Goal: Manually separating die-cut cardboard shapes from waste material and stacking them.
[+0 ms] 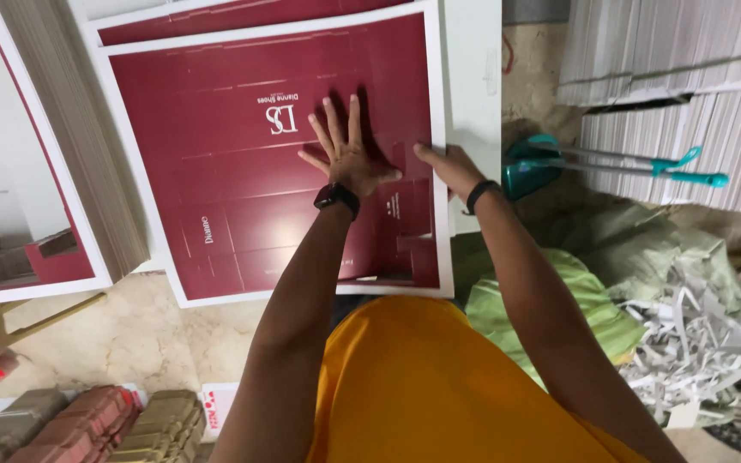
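Sheet: large dark-red printed cardboard sheet (242, 197) with white border and crease lines, topping stack, 12 o'clock of torso.
Left hand (349, 154): flat, fingers spread, pressing sheet.
Right hand (446, 163): pinching sheet's 3 o'clock edge.

One head-worn camera looks steeply down, close over the maroon printed sheet (268, 163).

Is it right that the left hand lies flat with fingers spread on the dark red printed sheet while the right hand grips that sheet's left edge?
Not quite. The left hand does lie flat with fingers spread on the dark red printed sheet, but the right hand is at the sheet's right edge, not its left. The head view shows this.
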